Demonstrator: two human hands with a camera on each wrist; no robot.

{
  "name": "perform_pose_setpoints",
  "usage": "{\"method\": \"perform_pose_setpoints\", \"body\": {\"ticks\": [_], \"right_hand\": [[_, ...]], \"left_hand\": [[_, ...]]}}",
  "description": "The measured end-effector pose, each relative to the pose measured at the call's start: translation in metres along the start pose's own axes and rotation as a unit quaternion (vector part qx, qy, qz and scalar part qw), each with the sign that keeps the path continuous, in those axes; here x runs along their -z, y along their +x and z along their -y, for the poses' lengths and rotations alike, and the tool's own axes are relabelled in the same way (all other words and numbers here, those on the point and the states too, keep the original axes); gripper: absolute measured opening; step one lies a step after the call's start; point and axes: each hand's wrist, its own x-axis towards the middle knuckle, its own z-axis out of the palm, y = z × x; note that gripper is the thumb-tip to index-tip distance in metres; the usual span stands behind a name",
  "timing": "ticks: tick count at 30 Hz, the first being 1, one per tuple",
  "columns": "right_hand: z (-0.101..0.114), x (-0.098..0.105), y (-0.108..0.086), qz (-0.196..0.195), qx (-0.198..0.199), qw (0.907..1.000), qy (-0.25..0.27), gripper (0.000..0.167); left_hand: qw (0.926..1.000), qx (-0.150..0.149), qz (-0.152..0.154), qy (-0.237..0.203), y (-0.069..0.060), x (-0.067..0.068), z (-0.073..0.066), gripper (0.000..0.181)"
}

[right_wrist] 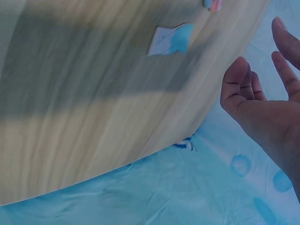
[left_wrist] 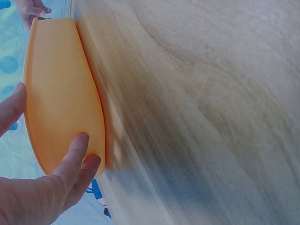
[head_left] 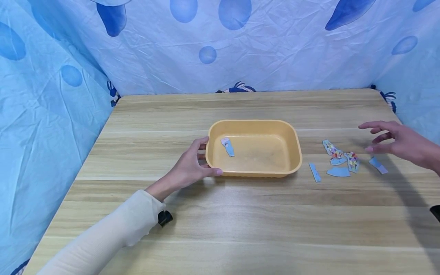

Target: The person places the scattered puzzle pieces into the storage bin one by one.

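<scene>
In the head view, the wood-grain tabletop (head_left: 247, 225) was brightly lit, with soft glare reflected near the yellow tray (head_left: 254, 171); a long shadow was cast nearward by the right hand (head_left: 395, 139) and forearm (head_left: 427, 152). Wrist views were dimmer.

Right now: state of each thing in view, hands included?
Yellow bin: upright on table
Left hand: holding bin's left end
Right hand: above table, holding nothing
Binned piece: inside, near left end
Blue strip: on table, apart
Patterned pieces: bunched on table
Curved blue piece: on table, beside bunch
Blue-and-pink piece: on table, nearest right hand
Curtain: hanging, creased
</scene>
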Motion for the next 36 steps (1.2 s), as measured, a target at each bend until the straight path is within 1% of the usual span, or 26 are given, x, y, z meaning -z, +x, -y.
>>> {"method": "perform_pose_setpoints", "body": {"ticks": [6,11,15,18,20,25,28,32,35,36], "right_hand": [[-0.022,-0.001,-0.006,-0.003,-0.001,0.9998,-0.021,0.071],[-0.043,-0.007,-0.015,-0.020,0.019,0.9994,-0.021,0.069],[-0.058,-0.010,-0.020,-0.050,0.067,0.9958,-0.035,0.070],[-0.069,-0.011,-0.021,-0.059,0.099,0.9926,-0.037,0.072],[-0.074,-0.012,-0.023,-0.056,0.100,0.9927,-0.038,0.072],[-0.080,-0.018,-0.025,-0.069,0.122,0.9886,-0.056,0.068],[-0.081,-0.022,-0.025,-0.093,0.155,0.9817,-0.060,0.065],[-0.080,-0.027,-0.025,-0.111,0.180,0.9771,-0.024,0.062],[-0.078,-0.029,-0.026,-0.112,0.168,0.9794,0.009,0.060],[-0.078,-0.030,-0.026,-0.113,0.162,0.9802,0.012,0.059]], "left_hand": [[1.0000,-0.001,0.001,0.004,0.001,0.000,0.001,0.105],[1.0000,-0.003,0.000,0.002,0.001,0.000,0.001,0.105],[1.0000,-0.002,0.000,0.002,0.001,0.000,0.002,0.105],[1.0000,0.000,0.001,0.002,0.001,0.000,0.001,0.106],[1.0000,0.000,0.002,0.001,0.001,0.000,0.001,0.107],[1.0000,-0.002,0.004,-0.005,0.000,0.000,0.000,0.106],[1.0000,-0.003,0.003,-0.007,0.000,0.000,-0.001,0.106],[1.0000,0.001,0.000,-0.005,0.000,0.000,-0.001,0.105],[1.0000,0.003,0.001,-0.005,0.000,0.000,0.000,0.106],[1.0000,0.004,0.001,-0.006,0.001,0.000,0.000,0.106]]}}
